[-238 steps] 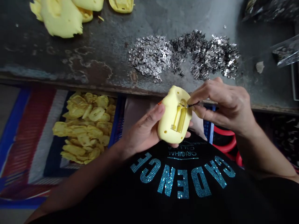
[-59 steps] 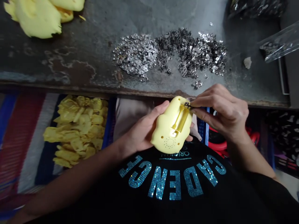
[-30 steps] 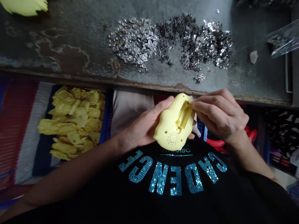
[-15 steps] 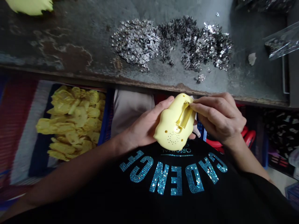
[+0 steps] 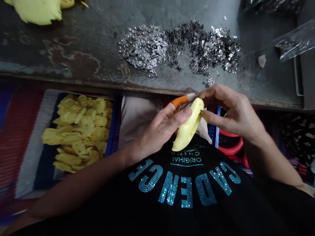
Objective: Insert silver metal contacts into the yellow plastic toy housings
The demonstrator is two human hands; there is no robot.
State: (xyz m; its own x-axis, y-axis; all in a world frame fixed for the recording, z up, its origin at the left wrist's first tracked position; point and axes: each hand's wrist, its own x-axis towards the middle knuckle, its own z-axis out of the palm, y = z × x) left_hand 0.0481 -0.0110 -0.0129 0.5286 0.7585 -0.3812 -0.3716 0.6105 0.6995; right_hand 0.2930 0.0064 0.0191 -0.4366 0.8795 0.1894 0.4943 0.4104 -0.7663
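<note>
My left hand (image 5: 161, 132) is closed around a yellow plastic shell (image 5: 189, 128), with the thumb lying across its face. The shell sits tilted and almost edge-on, its narrow end pointing down toward my chest. An orange finger cot (image 5: 179, 101) covers one fingertip and sticks out just past the shell's top. My right hand (image 5: 230, 113) is partly open, its thumb against the top of the shell and its fingers arched just above it; I can't tell whether it has hold of anything.

Ahead of both hands, on a rust-stained table (image 5: 73, 62), lies a long heap of small metal rings (image 5: 204, 49). Beyond my right hand, a clear plastic bag (image 5: 291, 40) lies at the table's far corner, while more yellow shells (image 5: 36, 11) sit far past my left hand. Below and left of my left hand, a blue-rimmed crate (image 5: 115, 126) holds a pile of yellow pieces (image 5: 78, 129).
</note>
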